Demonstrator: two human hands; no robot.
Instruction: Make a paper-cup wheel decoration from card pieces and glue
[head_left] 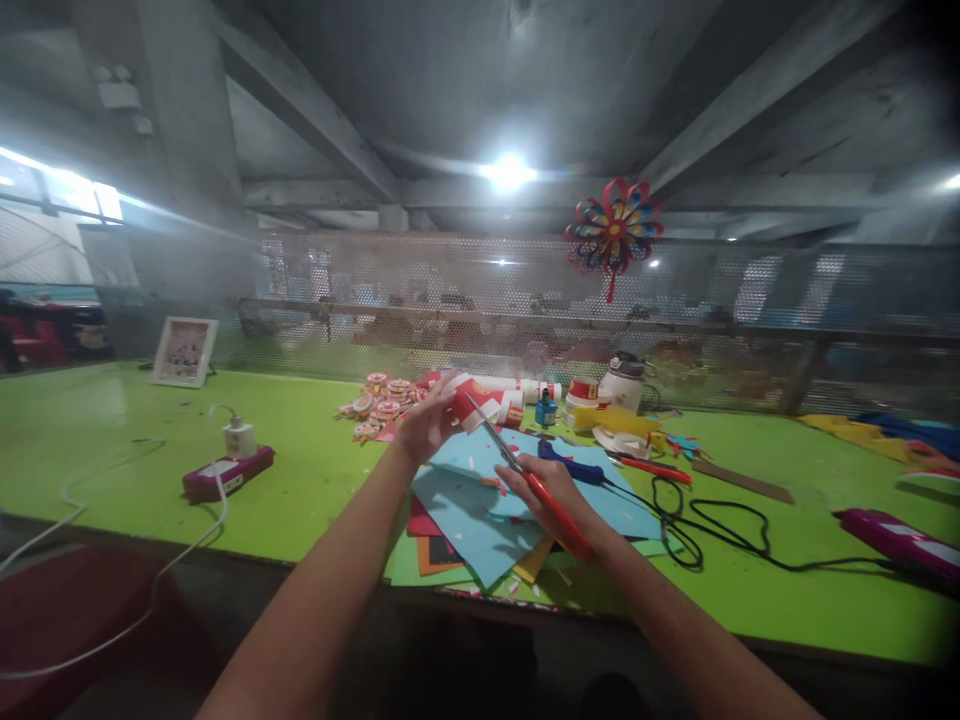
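My left hand is closed around a red and white paper cup, which it holds tilted above the stack of coloured paper. In my right hand is a pair of scissors with red handles. The blades point up and left, with their tips at the cup's edge; I cannot tell whether they bite into it. Beneath both hands lie light blue paper sheets over red, orange and yellow ones. A dark blue glue gun rests on the sheets just beyond my right hand.
A pile of round red and white pieces lies behind my left hand. Purple power strips sit at both sides, with a black cord at right. Further back stand a blue bottle and a lidded jar. Red cutter lies right.
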